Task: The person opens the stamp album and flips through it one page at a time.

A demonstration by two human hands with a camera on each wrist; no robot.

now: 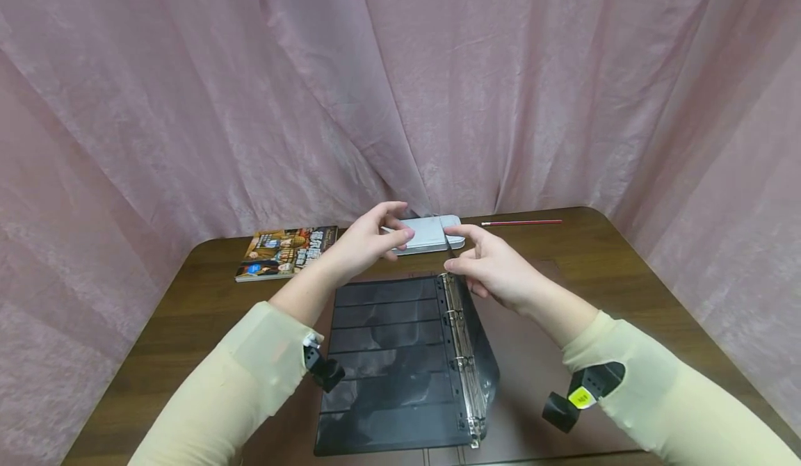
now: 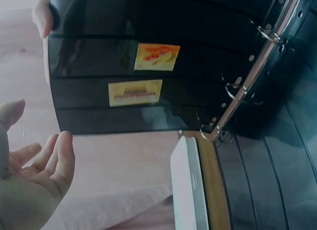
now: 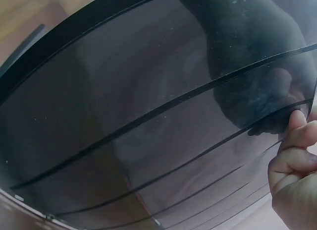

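A black ring-binder stamp album [image 1: 388, 362] lies spread in front of me, its pages crossed by clear pocket strips. My right hand [image 1: 500, 264] pinches the outer edge of one album page [image 3: 148, 121], which stands up from the metal rings [image 1: 459, 355]. Two small stamps, a red-and-yellow one [image 2: 157, 56] and a yellowish one [image 2: 134, 92], sit in the raised page's pockets in the left wrist view. To the left of that page my left hand [image 1: 375, 233] hovers with relaxed, spread fingers, holding nothing; it is apart from the page [image 2: 89, 56].
Behind the album lies a flat white case [image 1: 425, 236]. A colourful printed book [image 1: 284, 254] is at the back left of the wooden table [image 1: 169, 341]. A red pencil [image 1: 522, 222] lies at the back right. Pink curtains [image 1: 400, 90] surround the table.
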